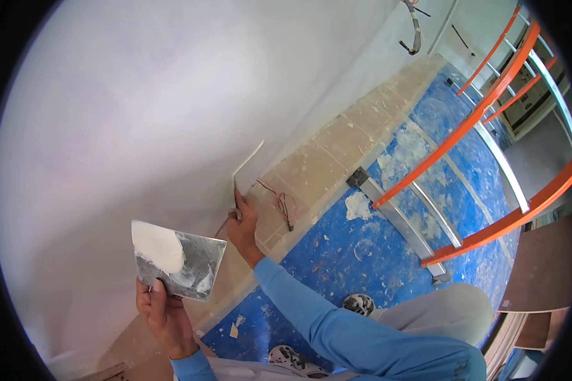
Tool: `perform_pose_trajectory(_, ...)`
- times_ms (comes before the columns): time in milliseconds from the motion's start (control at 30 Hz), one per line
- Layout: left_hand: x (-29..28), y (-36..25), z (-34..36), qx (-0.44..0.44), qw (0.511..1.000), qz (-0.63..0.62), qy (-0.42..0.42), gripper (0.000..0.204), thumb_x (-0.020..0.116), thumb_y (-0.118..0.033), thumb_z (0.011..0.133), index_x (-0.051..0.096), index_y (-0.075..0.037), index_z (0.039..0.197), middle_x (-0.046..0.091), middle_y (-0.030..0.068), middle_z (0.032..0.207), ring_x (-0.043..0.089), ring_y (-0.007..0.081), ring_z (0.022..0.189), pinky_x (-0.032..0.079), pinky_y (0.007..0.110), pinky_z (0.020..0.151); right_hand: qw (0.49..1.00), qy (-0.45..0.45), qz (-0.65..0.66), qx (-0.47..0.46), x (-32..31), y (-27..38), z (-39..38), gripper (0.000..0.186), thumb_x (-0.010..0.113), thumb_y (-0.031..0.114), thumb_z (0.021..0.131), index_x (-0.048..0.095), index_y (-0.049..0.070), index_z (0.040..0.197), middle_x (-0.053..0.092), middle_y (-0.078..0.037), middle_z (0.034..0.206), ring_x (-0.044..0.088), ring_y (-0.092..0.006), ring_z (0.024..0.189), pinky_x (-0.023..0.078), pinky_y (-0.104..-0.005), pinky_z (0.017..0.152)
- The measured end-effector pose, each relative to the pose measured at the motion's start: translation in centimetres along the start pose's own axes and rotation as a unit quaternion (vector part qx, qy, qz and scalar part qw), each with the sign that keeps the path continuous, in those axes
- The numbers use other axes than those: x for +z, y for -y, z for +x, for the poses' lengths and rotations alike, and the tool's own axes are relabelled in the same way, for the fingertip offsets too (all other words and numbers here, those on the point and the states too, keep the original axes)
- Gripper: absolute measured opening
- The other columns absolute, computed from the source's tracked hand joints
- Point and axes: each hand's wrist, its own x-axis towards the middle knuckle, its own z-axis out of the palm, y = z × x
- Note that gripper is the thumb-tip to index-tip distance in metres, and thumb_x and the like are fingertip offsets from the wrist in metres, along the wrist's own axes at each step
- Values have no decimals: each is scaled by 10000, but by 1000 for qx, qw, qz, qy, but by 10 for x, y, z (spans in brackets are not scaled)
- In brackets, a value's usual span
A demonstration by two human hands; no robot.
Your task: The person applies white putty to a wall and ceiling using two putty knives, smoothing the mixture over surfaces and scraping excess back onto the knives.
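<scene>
My left hand [166,315] grips the lower edge of a square metal plate [201,257], thumb on top and fingers beneath. A thick mound of white putty [159,246] covers its left half, with thin smears on the bare metal. My right hand [243,230] is closed around a slim tool, seemingly a putty knife [240,168] seen nearly edge-on. Its pale blade lies at or close to the white wall [152,114], low down near the floor; whether it touches cannot be made out.
Thin red and black wires [283,203] stick out low beside my right hand. Beige tiles [337,146] run along the wall, then a putty-spattered blue floor sheet [324,254]. An orange stepladder [464,146] stands at the right. A grey cable [415,35] hangs from the far wall.
</scene>
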Motion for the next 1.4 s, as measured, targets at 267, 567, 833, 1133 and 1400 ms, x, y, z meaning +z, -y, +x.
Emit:
perform_pose_trajectory(267,3,-8,-2,-26,999,-27,-7,384,594,-133,956,511,16,1300,637,119,1209,650,188,1066,536,324,890,995,90,-25,-21,-104,0,51,417,532,-83,860,620,12,1257,631,-127,1095,607,-200,981,491,-294,839)
perform_pose_trajectory(567,4,-11,-2,-35,999,-22,0,371,620,-140,936,531,8,1264,658,110,1149,677,183,985,567,313,819,871,20,-321,-372,-172,111,231,654,517,-93,695,568,51,1331,519,-216,1283,463,-394,1187,300,-553,1050)
perform_pose_trajectory(833,-4,-13,-1,-35,999,3,19,430,591,-124,948,475,22,1335,632,137,1221,664,217,1062,568,364,887,877,-29,-289,-383,-137,117,261,750,541,-52,650,501,78,1388,436,-211,1313,414,-429,1209,219,-682,1057)
perform_pose_trajectory(1133,19,-22,-4,-18,1000,0,17,340,611,-147,947,549,4,1245,663,87,1122,659,157,967,530,284,823,925,58,-235,-293,-153,112,228,595,520,-100,756,593,64,1323,589,-189,1223,534,-381,1114,413,-448,1003)
perform_pose_trajectory(1400,2,-16,-7,-9,1000,19,-12,394,618,-169,942,527,5,1283,638,95,1175,647,169,1031,534,315,850,917,23,-258,-304,-161,154,287,476,501,-58,868,596,58,1319,588,-181,1247,562,-344,1100,441,-377,984)
